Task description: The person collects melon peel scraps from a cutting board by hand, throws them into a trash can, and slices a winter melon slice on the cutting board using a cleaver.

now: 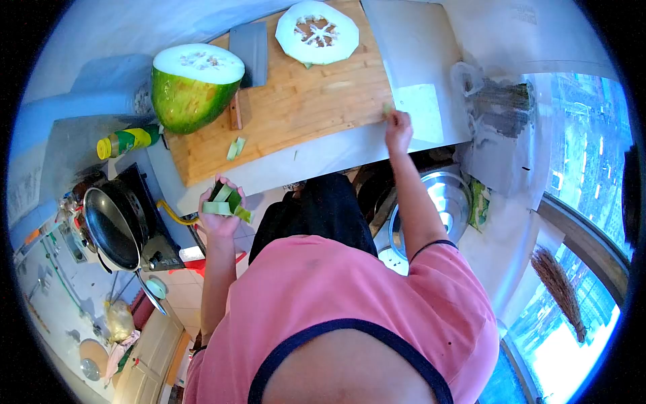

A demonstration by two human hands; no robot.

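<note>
My left hand (217, 214) is closed around several strips of green melon peel (222, 200), in front of the counter's near edge. At the right edge of the wooden cutting board (323, 101), my right hand (399, 125) is pinched, with a small pale-green scrap of peel (387, 108) at its fingertips. A peeled, pale slice of winter melon (317, 34) lies at the back of the board. The cut winter melon (195, 87) stands at the left, its white face up. Beside it lies a cleaver (248, 54) with a wooden handle. Peel pieces (235, 148) rest near the board's front left.
A bottle with a yellow cap (128, 141) lies left of the board. Farther left, a dark pan (113, 225) is near the stove. Below the counter on the right is a shiny metal basin or lid (441, 202). A straw brush (558, 289) hangs by the window.
</note>
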